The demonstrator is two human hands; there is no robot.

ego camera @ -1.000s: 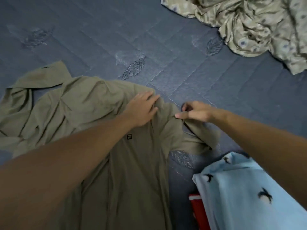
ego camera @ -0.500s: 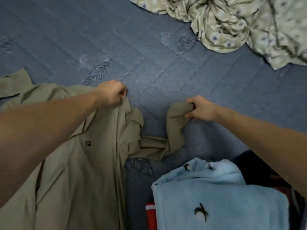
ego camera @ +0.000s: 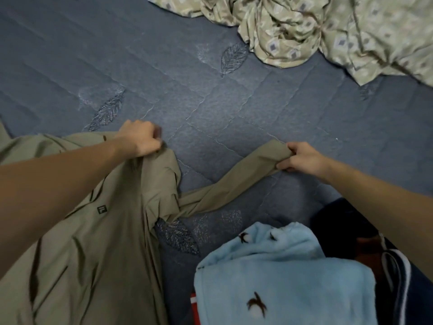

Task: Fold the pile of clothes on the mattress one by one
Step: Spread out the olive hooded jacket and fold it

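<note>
Nearest you, at the near edge of the mattress (ego camera: 210, 109), a folded light-blue fleece (ego camera: 281, 277) with small dark bird shapes lies on top of a red item (ego camera: 193, 308), of which only a corner shows at its left side; dark navy clothing with a white stripe (ego camera: 398, 273) sits just to its right, under your right forearm. No container is in view; everything rests directly on the quilted blue-grey cover. To the left of the fleece, the olive shirt (ego camera: 98, 242) spreads from the near-left corner up toward the middle, front side up, with a small dark square logo on the chest and long soft creases running down its body. Your left hand (ego camera: 140, 138) is closed in a fist at the shirt's shoulder, with the fabric bunched up under your curled fingers. From there one sleeve stretches rightward across the bare cover, twisted and narrow near the armpit and flatter toward its end. Your right hand (ego camera: 302, 158) grips that sleeve end, thumb and curled fingers clamped round the cuff. The two hands are well apart with the sleeve drawn out between them. Farther off, at the far-right corner, a crumpled beige patterned cloth (ego camera: 328, 31) lies heaped, apart from the shirt, with embroidered leaf shapes on the cover beside it.
</note>
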